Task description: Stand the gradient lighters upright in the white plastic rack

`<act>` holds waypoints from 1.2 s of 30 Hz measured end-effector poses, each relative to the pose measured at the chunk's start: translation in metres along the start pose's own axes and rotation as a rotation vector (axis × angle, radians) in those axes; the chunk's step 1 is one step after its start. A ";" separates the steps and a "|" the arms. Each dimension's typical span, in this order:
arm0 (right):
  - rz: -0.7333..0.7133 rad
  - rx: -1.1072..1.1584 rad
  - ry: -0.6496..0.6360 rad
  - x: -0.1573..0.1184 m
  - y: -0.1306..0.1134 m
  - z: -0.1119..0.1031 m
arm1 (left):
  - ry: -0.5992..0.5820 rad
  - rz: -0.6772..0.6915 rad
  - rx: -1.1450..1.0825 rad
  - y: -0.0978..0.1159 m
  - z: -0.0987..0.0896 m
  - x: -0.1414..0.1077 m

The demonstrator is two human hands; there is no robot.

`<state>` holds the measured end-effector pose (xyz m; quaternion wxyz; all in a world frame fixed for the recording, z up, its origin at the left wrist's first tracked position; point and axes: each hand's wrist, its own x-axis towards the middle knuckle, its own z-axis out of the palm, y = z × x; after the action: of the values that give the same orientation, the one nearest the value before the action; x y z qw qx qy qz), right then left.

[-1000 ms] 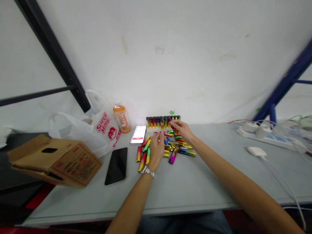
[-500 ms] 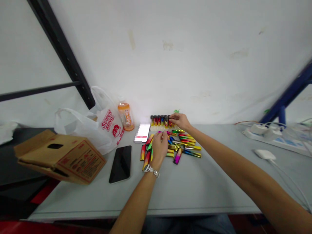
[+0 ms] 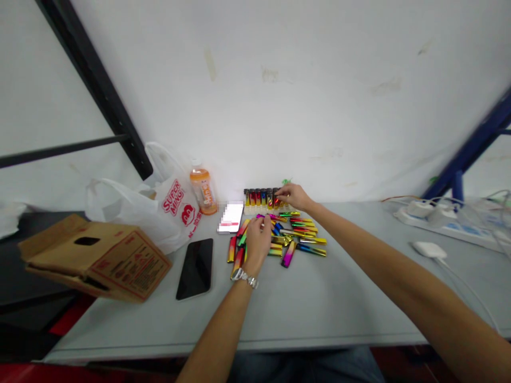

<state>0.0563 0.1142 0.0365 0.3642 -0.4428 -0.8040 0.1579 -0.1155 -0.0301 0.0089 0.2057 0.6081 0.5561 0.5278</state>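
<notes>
Several shiny lighters (image 3: 258,198) stand upright in a row in a pale, see-through tray (image 3: 250,210) against the wall. My right hand (image 3: 294,196) is at the right end of this row, its fingertips closed on the top of a lighter (image 3: 277,201). In front of the tray lies a spread of loose metallic lighters (image 3: 305,232) in gold, red, green, blue and purple. My left hand (image 3: 258,239), with a watch on its wrist, is over the left part of the spread. Its fingers are curled together, and what they hold, if anything, is hidden.
A dark phone (image 3: 195,268) lies left of the lighters, with a lit phone (image 3: 231,217) behind it. Farther left are an orange drink bottle (image 3: 204,191), a white plastic bag (image 3: 159,218) and a cardboard box (image 3: 120,258). A power strip (image 3: 447,226) and charger (image 3: 429,249) sit at the right.
The whole view has shifted slightly. My right hand stays at the row's right end, and my left hand remains over the loose lighters with little movement.
</notes>
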 end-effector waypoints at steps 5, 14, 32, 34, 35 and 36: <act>-0.076 -0.389 -0.039 -0.016 -0.021 -0.003 | -0.011 -0.017 -0.001 0.002 0.000 0.001; -0.085 -0.430 -0.322 -0.080 -0.063 -0.019 | 0.002 0.007 -0.057 0.001 0.002 0.000; -0.034 0.350 -0.067 -0.121 -0.090 -0.009 | -0.346 -0.272 -0.712 0.014 0.013 -0.005; -0.079 0.328 -0.067 -0.125 -0.095 -0.009 | -0.446 -0.341 -0.779 0.020 0.013 -0.009; -0.099 0.302 -0.062 -0.127 -0.096 -0.008 | -0.488 -0.378 -0.796 0.024 0.013 -0.011; -0.111 0.273 -0.046 -0.129 -0.096 -0.008 | -0.518 -0.408 -0.814 0.027 0.012 -0.013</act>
<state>0.0494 -0.0462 0.0398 0.4105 -0.3404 -0.8064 0.2557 -0.0903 -0.0458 0.0221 0.6549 0.4686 0.3441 0.4828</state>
